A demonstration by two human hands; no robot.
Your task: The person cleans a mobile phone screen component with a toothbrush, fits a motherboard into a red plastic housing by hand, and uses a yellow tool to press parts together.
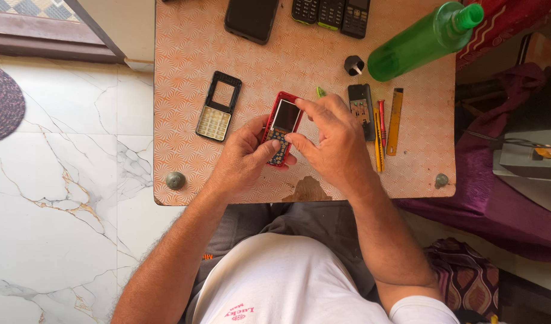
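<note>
Both hands, left hand (245, 157) and right hand (332, 141), grip a red, coverless phone (282, 126).

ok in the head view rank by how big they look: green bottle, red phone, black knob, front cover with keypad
1. green bottle
2. and 3. front cover with keypad and red phone look alike; hands hide part of the phone
4. black knob

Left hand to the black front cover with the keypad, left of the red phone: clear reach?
Probably yes. The black front cover lies bare on the table, just up-left of the left hand, nothing between. But that hand grips the red phone with the right hand, so it would have to let go.
</note>
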